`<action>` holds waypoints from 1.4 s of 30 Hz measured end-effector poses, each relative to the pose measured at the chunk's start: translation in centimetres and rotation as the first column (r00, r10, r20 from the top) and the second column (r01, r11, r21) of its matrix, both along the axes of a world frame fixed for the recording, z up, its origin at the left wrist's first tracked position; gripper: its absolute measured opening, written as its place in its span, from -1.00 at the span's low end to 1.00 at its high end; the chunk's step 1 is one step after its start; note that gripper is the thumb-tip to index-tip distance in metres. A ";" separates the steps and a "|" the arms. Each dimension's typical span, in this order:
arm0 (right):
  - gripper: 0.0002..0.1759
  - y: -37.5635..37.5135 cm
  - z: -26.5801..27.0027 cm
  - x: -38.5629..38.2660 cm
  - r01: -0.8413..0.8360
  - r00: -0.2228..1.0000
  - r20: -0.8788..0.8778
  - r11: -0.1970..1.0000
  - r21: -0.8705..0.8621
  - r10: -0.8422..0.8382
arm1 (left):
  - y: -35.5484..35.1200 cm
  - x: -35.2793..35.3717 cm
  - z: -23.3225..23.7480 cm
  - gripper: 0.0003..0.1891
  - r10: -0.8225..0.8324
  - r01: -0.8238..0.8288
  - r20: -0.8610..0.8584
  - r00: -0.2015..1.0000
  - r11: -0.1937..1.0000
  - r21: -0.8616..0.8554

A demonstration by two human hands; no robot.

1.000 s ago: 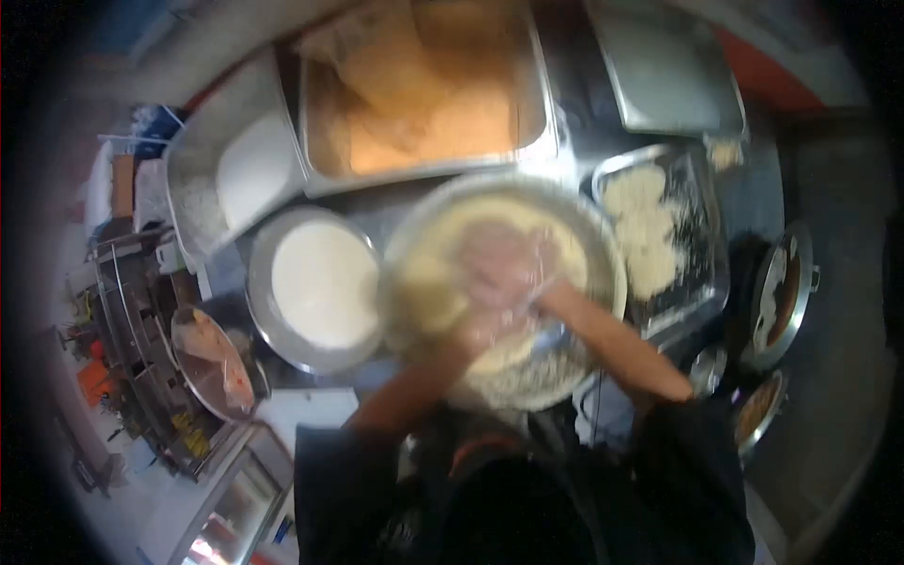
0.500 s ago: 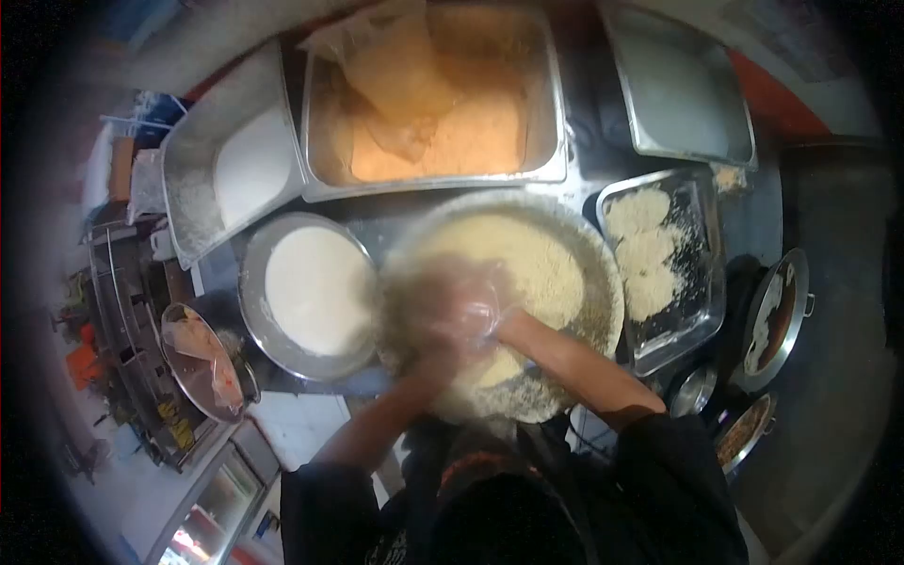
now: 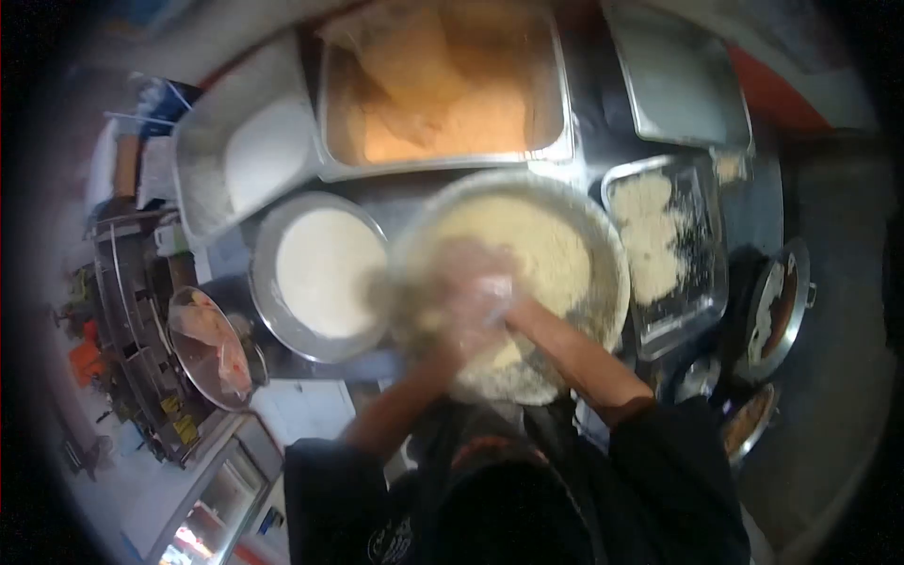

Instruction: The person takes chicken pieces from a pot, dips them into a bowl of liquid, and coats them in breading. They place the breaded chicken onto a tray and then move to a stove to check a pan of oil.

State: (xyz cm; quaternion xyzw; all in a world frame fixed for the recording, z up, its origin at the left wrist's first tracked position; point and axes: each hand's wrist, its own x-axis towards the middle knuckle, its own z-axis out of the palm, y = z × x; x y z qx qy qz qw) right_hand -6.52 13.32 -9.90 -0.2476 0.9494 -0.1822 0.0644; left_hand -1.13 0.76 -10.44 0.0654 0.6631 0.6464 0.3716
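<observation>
Both hands are together over a wide metal bowl (image 3: 617,301) that holds pale yellow crumbs (image 3: 546,250). My right hand (image 3: 494,282) has a shiny, clear film on it that looks like a plastic glove. Close against it, at the left side of the bowl, is my left hand (image 3: 461,325). Motion blur and a smudge on the picture hide the fingers of both, and I cannot make out anything between them. Left of the hands stands a metal bowl of white liquid (image 3: 331,273). Crumb-coated flat pieces (image 3: 650,226) lie in a tray on the right.
Behind the bowls stand a deep pan of orange powder (image 3: 471,127) with a plastic bag, a pan of white powder (image 3: 268,155) and another metal pan (image 3: 687,94). A bowl with pinkish pieces (image 3: 212,344) is at far left. A wok-like pan (image 3: 782,306) stands at right.
The whole view has shifted slightly, with the bowls a little higher and further right. Both hands stay together over the crumbs, still blurred.
</observation>
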 end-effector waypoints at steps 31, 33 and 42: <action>-0.51 6.9 7.0 -3.7 -0.143 0.961 0.238 0.990 -0.007 0.140 | 3.1 1.1 -1.5 -0.46 0.054 -0.109 0.232 0.971 0.967 0.231; -0.51 8.1 0.0 -2.0 0.090 0.929 0.352 0.857 -0.507 0.111 | 2.8 1.5 -2.0 -0.48 0.049 -0.113 0.264 0.963 0.966 0.234; -0.47 5.4 1.3 -2.5 0.000 0.956 0.287 0.976 -0.217 0.063 | 1.4 1.1 -3.0 -0.58 0.021 -0.139 0.363 0.931 0.944 0.300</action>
